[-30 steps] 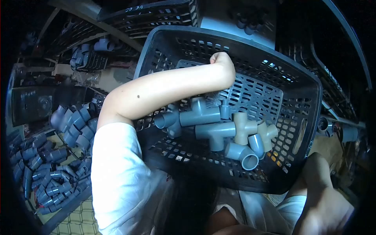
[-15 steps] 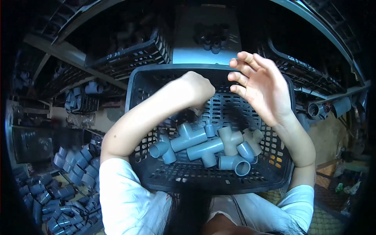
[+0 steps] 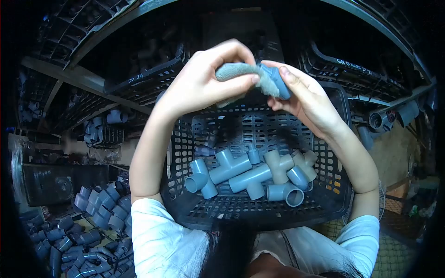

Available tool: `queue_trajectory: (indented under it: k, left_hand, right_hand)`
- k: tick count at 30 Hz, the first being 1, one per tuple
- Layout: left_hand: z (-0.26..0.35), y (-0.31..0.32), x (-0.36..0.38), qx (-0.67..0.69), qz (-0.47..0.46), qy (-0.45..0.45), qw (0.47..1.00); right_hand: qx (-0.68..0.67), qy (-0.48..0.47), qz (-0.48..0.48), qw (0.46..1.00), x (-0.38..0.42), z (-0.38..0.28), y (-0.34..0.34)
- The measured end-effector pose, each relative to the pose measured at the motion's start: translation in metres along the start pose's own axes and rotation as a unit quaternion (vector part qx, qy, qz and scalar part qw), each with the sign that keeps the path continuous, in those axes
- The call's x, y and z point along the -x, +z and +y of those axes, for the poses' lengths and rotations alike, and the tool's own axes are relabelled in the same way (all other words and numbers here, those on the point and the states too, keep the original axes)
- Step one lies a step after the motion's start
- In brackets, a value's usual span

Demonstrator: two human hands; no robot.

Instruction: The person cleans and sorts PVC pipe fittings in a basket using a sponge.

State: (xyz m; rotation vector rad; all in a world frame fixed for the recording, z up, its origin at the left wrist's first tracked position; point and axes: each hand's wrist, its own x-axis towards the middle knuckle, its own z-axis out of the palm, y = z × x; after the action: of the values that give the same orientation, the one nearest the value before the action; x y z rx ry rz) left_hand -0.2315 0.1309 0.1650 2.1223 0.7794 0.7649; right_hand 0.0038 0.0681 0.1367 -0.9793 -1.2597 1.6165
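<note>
Above the far part of a black plastic crate (image 3: pixel 259 220), my left hand (image 3: pixel 199 81) grips a grey-green cloth (image 3: pixel 234 69). My right hand (image 3: pixel 313 99) is closed around a blue-grey pipe fitting (image 3: pixel 283 87), and the cloth is pressed against its left side. Fingers and cloth hide part of the fitting, so its exact shape cannot be made out. Below both hands, several grey pipe fittings lie in the crate, among them a tee (image 3: pixel 230 167), a cross-shaped fitting (image 3: pixel 277 166) and an elbow (image 3: pixel 297 177).
Loose grey fittings (image 3: pixel 104 204) are heaped at the lower left. Crates stand on racks at the far left (image 3: pixel 143 76) and far right (image 3: pixel 361 69). Larger pipe pieces (image 3: pixel 382 121) sit on the right.
My right hand was open and raised; now it is closed on a pipe fitting. My left hand has risen out of the crate, and the cloth in it shows against the fitting.
</note>
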Motion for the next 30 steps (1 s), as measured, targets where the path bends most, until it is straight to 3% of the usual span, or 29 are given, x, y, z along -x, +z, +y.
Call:
queue_trajectory:
  k: [2,3,4,5,7,9,12,16,21,23,26,28,29,30]
  left_hand:
    - [0.006,0.007,-0.001,-0.094,0.091,-0.028,0.991]
    - [0.001,0.015,-0.003,-0.093,0.09,-0.027,0.991]
    - [-0.009,0.024,-0.005,-0.202,0.155,0.101,0.962]
    - [-0.014,0.032,-0.007,-0.305,0.215,0.225,0.9]
    - [0.004,0.047,0.0,-0.412,0.173,0.225,0.866]
    - [0.0,0.046,-0.002,-0.442,0.199,0.259,0.835]
    - [-0.016,0.034,-0.013,-0.408,0.264,0.241,0.84]
    - [-0.007,0.047,0.002,-0.411,0.198,0.265,0.85]
    - [-0.018,0.033,-0.01,-0.4,0.244,0.267,0.842]
    - [-0.013,0.036,-0.004,-0.403,0.22,0.285,0.842]
    - [-0.011,0.047,-0.003,-0.379,0.229,0.28,0.852]
    - [-0.009,0.047,-0.004,-0.38,0.232,0.274,0.853]
    - [-0.008,0.048,-0.003,-0.387,0.237,0.269,0.849]
    - [-0.008,0.049,-0.004,-0.394,0.243,0.265,0.846]
  right_hand:
    - [-0.034,-0.006,0.053,0.998,-0.005,0.002,-0.002]
    - [-0.049,-0.008,0.08,0.996,-0.008,0.002,-0.004]
    - [-0.069,0.012,0.068,0.995,-0.012,0.005,-0.013]
    - [-0.069,0.011,0.068,0.995,-0.012,0.006,-0.012]
    - [-0.083,-0.016,0.099,0.992,-0.013,0.007,-0.009]
    - [-0.067,-0.028,0.092,0.993,-0.011,0.008,-0.011]
    - [-0.043,-0.041,0.089,0.994,-0.009,0.008,-0.006]
    - [0.007,-0.076,0.08,0.994,-0.011,0.013,-0.015]
    - [0.065,-0.106,0.098,0.987,-0.009,0.01,-0.011]
    - [0.077,-0.112,0.102,0.985,-0.009,0.009,-0.012]
    - [0.161,-0.173,0.133,0.962,-0.012,0.015,-0.014]
    - [0.273,-0.276,0.194,0.901,-0.013,0.019,-0.013]
    - [0.272,-0.275,0.194,0.902,-0.012,0.017,-0.013]
    - [0.332,-0.306,0.204,0.869,-0.011,0.014,-0.012]
